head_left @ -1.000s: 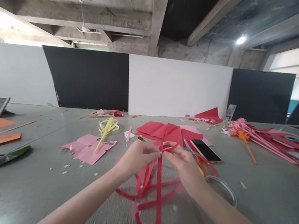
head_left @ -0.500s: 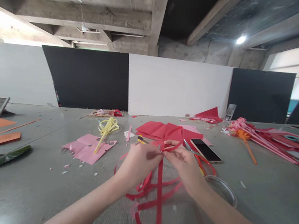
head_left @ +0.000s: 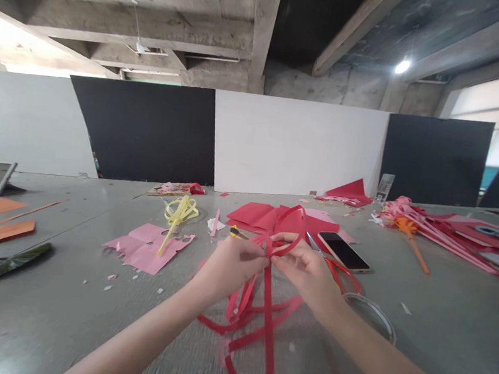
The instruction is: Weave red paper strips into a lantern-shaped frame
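Note:
Near the middle of the table, my left hand [head_left: 237,263] and my right hand [head_left: 301,265] meet with pinched fingers at a bundle of red paper strips [head_left: 268,324]. One strip loops up above my right fingers, and a long one hangs down toward the bottom edge. Other red strips curve below and between my wrists. The exact crossing point is partly covered by my fingertips. Just beyond my hands lie red paper sheets [head_left: 253,215]. Red-orange scissor handles [head_left: 350,279] and a clear tape roll [head_left: 373,316] are beside my right wrist.
A phone [head_left: 344,251] lies right of my right hand. To the left are a yellow paper flower [head_left: 181,210], pink cut paper [head_left: 144,247], a green leaf [head_left: 17,263] and orange paper [head_left: 1,236]. An orange flower [head_left: 407,225] and pink strips [head_left: 456,236] lie farther right.
The red loop above my right hand stands higher and rounder. My left hand has shifted slightly, and the long hanging strip has swung a little to the right at its lower end.

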